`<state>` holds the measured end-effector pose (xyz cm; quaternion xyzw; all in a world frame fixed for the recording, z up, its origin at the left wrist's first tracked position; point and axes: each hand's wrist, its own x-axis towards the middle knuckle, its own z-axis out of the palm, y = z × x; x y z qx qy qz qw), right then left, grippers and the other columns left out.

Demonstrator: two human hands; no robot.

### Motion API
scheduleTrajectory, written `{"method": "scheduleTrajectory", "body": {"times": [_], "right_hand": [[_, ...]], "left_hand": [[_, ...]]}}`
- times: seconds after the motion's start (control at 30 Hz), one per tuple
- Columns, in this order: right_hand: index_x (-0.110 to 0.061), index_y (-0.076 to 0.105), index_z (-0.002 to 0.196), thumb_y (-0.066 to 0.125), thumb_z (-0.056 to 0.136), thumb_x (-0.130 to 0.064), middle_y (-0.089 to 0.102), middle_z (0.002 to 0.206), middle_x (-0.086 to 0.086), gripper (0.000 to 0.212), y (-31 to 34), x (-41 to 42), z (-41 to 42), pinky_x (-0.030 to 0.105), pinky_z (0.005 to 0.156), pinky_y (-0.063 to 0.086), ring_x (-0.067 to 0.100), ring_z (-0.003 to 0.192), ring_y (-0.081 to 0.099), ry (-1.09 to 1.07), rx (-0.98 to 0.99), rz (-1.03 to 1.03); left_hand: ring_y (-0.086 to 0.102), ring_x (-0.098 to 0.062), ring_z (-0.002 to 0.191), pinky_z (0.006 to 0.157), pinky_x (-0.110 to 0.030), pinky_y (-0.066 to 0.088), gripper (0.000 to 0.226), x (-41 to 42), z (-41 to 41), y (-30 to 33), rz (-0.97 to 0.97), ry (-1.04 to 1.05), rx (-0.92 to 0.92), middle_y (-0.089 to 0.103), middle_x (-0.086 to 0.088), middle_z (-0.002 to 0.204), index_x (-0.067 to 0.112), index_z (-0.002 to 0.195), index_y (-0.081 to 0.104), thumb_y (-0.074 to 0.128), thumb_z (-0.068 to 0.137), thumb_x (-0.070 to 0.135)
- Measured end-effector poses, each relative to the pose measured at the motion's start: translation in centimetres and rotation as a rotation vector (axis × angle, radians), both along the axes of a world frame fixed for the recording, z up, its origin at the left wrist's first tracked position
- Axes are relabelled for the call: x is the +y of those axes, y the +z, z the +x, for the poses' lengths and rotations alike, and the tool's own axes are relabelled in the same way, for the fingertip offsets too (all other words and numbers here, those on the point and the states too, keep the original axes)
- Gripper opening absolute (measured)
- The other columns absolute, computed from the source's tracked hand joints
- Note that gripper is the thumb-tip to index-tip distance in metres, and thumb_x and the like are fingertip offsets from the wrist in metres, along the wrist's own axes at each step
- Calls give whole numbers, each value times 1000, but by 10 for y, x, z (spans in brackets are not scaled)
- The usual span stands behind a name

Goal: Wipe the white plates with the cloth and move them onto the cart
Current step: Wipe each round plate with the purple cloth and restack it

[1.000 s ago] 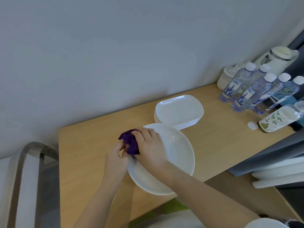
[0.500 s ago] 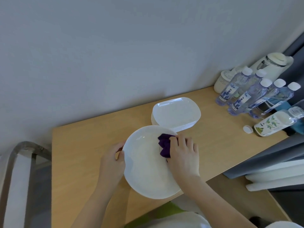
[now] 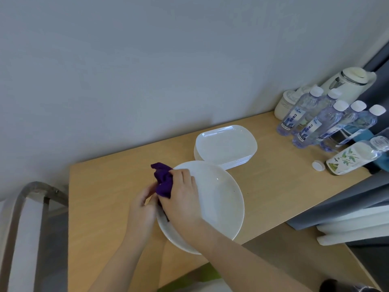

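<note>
- A wooden table [image 3: 263, 192] stood against a plain grey wall [image 3: 147, 70].
- Five clear water bottles [image 3: 311, 125] with white caps clustered at its far right.
- A white electric kettle [image 3: 347, 81] sat behind them, beside a white lidded jar [image 3: 284, 106].
- A leaf-printed bottle [image 3: 353, 157] lay on its side, with a loose white cap [image 3: 318, 165] just beside it.

Right hand [image 3: 181, 199] hides the round plate's [image 3: 219, 203] left rim.
</note>
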<state>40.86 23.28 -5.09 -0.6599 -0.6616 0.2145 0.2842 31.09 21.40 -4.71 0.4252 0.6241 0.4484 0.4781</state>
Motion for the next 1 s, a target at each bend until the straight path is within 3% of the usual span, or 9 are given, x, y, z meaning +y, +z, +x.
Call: {"method": "scheduleTrajectory", "body": {"times": [0.13, 0.27, 0.33, 0.47, 0.57, 0.63, 0.8, 0.93, 1.0], "right_hand": [[-18, 53, 110, 54, 83, -40, 55, 108, -1, 35, 1, -29, 8, 31, 84, 40, 22, 98, 48, 51, -137, -60], [-20, 54, 113, 47, 82, -50, 54, 111, -1, 44, 10, -58, 38, 32, 87, 41, 22, 102, 48, 210, -308, -73], [-21, 56, 111, 54, 78, -41, 54, 110, -3, 39, 11, -65, 65, 31, 82, 41, 23, 102, 50, 247, -374, -67], [-21, 64, 98, 70, 67, -40, 61, 97, -4, 37, 18, -53, 115, 31, 71, 49, 23, 89, 57, 192, -552, -37], [-15, 68, 85, 85, 51, -32, 64, 84, 1, 41, 20, -23, 123, 32, 59, 52, 25, 73, 61, 123, -637, 54], [-12, 68, 87, 84, 52, -25, 64, 88, 4, 41, 19, -2, 116, 34, 61, 52, 27, 77, 60, 98, -620, 97], [-13, 58, 112, 68, 72, -26, 56, 110, 4, 43, 9, 25, 70, 32, 87, 40, 28, 100, 50, 133, -374, 67], [-11, 63, 93, 78, 61, -28, 63, 91, 4, 39, 8, 15, 27, 35, 68, 48, 27, 78, 60, 162, -312, 134], [-18, 65, 87, 80, 54, -33, 64, 88, -2, 39, 10, 7, 16, 29, 63, 48, 20, 72, 61, 210, -393, 159]], "left_hand": [[61, -1, 94, 73, -14, 47, 36, -3, 4, -1, -46, 71, -106, 67, 6, 104, 17, 112, 65, 42, 95, -5], [60, -6, 103, 87, -27, 49, 39, -6, 5, -2, 17, 20, 17, 67, 7, 109, 24, 108, 67, 41, 95, -3], [59, -8, 106, 89, -32, 49, 37, -6, 4, -4, 15, 9, 88, 67, 9, 111, 24, 113, 67, 44, 95, 2], [58, 6, 99, 78, -21, 46, 41, -7, 7, -2, 19, 15, 112, 67, 22, 105, 34, 108, 67, 44, 94, 4], [58, 6, 98, 76, -19, 45, 44, -6, 7, -3, 20, 20, 115, 67, 24, 101, 36, 103, 67, 43, 93, 0], [59, 5, 97, 76, -18, 45, 43, -6, 7, -5, 24, 23, 121, 67, 23, 100, 35, 102, 67, 44, 93, 0], [59, 1, 95, 73, -16, 45, 43, -5, 6, -7, 26, 20, 144, 69, 14, 99, 33, 103, 68, 44, 93, -1], [60, 2, 91, 72, -10, 44, 40, -7, 8, -4, 44, 35, 113, 67, 14, 99, 30, 108, 65, 45, 94, -1], [58, -4, 81, 65, -9, 41, 43, -7, 9, -5, 75, 38, 128, 67, 8, 88, 29, 94, 65, 43, 92, -8]]}}
